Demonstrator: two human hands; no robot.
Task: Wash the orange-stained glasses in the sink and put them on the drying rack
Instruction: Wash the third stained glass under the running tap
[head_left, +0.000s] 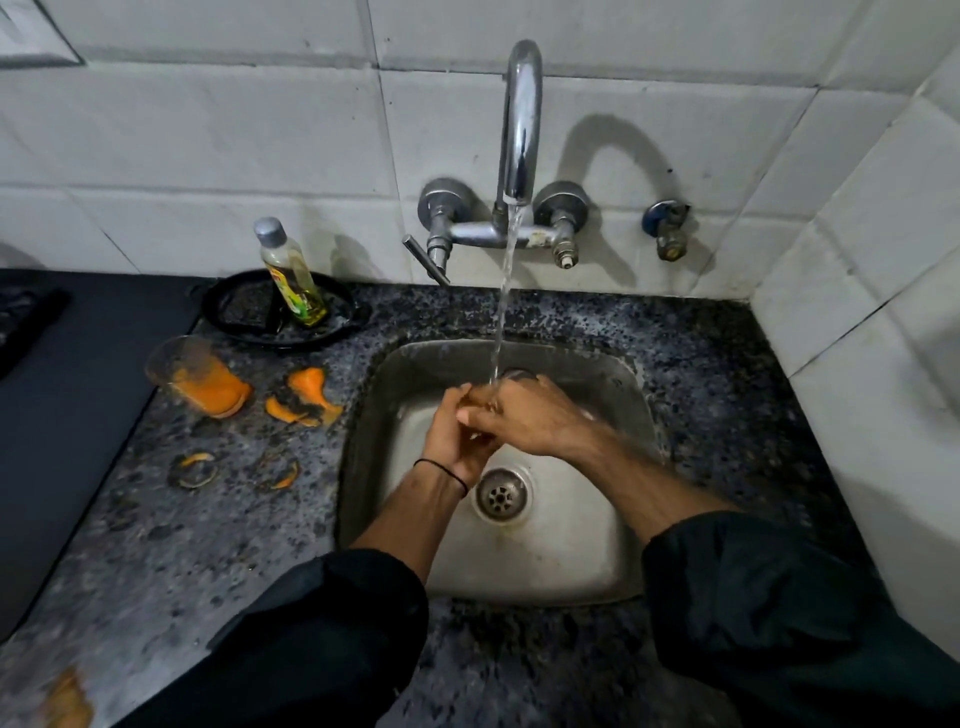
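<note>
1. Left hand (457, 431) and right hand (519, 421) both wrap a glass (514, 375) under the tap stream, over the sink (613, 374).
2. Wet glass: slippery, fragile (grip the body, not the rim).
3. Second stained glass (192, 371) lies tipped on the counter.

Both hands (498, 421) clasped under tap water (506, 291) (sink (613, 395) below).
</note>
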